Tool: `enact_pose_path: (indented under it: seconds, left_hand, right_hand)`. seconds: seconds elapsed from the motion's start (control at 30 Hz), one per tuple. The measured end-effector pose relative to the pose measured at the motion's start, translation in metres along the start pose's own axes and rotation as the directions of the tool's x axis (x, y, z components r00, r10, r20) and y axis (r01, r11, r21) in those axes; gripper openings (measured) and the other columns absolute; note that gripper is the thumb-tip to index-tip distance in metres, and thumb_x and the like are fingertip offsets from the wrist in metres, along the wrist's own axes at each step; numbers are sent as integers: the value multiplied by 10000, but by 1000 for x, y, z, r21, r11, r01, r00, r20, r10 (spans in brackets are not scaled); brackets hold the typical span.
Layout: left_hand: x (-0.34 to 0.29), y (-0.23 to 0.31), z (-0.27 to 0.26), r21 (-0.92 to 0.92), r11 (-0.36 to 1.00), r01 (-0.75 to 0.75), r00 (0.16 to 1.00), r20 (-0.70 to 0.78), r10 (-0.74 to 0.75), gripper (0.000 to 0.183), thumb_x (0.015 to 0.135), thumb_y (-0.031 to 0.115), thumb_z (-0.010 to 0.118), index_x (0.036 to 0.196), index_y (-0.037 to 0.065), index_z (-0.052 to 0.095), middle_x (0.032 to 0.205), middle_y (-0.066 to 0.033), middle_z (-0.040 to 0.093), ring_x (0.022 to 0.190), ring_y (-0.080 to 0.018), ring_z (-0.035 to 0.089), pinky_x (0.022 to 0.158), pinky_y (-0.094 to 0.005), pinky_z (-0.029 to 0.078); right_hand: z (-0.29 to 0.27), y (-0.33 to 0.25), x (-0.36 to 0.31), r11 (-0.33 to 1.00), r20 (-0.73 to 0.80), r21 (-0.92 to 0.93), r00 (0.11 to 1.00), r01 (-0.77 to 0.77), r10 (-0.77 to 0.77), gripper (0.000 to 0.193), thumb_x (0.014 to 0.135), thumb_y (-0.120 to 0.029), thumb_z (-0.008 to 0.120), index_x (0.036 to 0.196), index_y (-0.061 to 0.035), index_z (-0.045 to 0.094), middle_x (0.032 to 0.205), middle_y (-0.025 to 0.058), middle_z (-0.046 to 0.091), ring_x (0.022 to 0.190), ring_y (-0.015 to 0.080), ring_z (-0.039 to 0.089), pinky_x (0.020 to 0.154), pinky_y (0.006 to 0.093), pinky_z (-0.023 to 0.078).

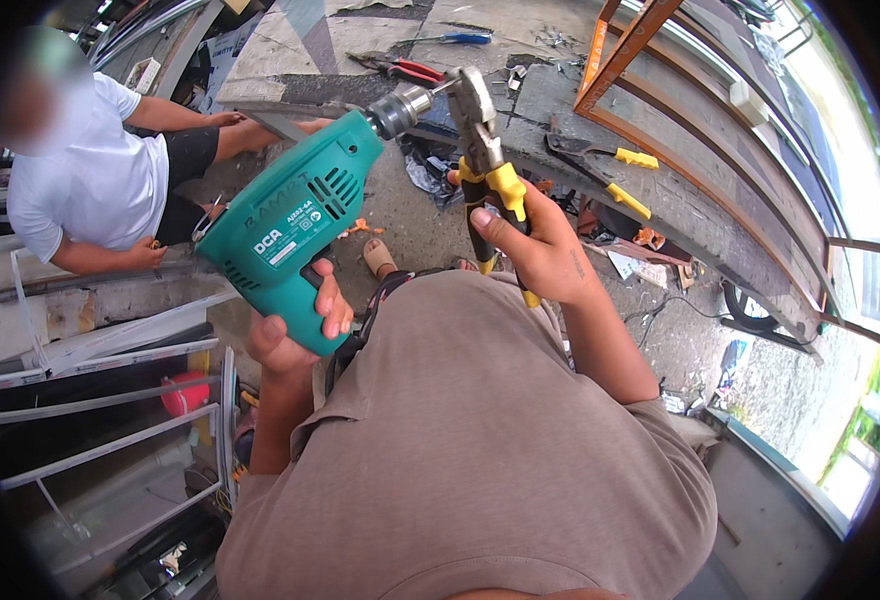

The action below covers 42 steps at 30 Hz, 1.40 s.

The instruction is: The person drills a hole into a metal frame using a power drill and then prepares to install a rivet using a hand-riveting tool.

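My left hand is wrapped round the grip of a green electric drill, with fingers by its trigger. The drill tilts up to the right, its metal chuck at the upper end. My right hand grips pliers with yellow and black handles, jaws upward. A thin bit sticks out of the chuck and meets the side of the plier jaws; whether the jaws clamp it I cannot tell.
Beyond my hands, a worn bench carries red-handled pliers, a blue screwdriver and yellow-handled cutters. An orange-brown metal frame rises at its right. Another person sits at left, above metal frames.
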State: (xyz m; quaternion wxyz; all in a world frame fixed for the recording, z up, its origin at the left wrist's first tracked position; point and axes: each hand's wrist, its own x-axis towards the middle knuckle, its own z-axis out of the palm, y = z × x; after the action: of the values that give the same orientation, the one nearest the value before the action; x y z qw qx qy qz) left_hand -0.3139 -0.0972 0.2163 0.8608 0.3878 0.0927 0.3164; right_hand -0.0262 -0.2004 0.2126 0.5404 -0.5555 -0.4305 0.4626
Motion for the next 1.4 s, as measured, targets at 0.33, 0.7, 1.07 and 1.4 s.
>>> enact_pose_path:
  seconds: [0.33,0.7,1.07,1.4]
  left_hand:
    - [-1,-1,3,101,992,-78,996,-32,82,914,820,414,694,1418,-155,302,1261,-325,519,716,-244,651,662,-365,546]
    - [-7,0,4,239,970,41,997,-68,-26,652,875,425,677,1257,-53,452,921,-119,564,679,-178,588,659,-347,490]
    - [-1,2,6,134,986,100,993,-72,-91,566,868,422,691,1171,-5,474,858,-65,541,686,-165,571,697,-345,480]
    - [3,2,-1,122,988,99,995,-26,-97,636,856,437,696,1228,-24,463,875,-70,542,703,-169,572,716,-342,478]
  right_hand:
    - [7,5,-10,997,46,23,997,-68,67,656,975,-232,646,1517,-3,356,1245,108,647,1180,167,571,1035,314,410]
    - [20,8,-15,995,-108,-89,994,-35,25,662,957,-286,658,1485,18,399,1211,180,668,1154,222,611,1005,339,439]
    - [23,13,-9,994,-171,-107,985,-34,16,673,943,-312,665,1476,16,416,1257,212,653,1170,240,610,1017,337,432]
    - [10,2,-9,1000,-34,-11,999,7,-7,641,962,-213,644,1512,-20,376,1210,169,668,1163,230,613,1012,349,440]
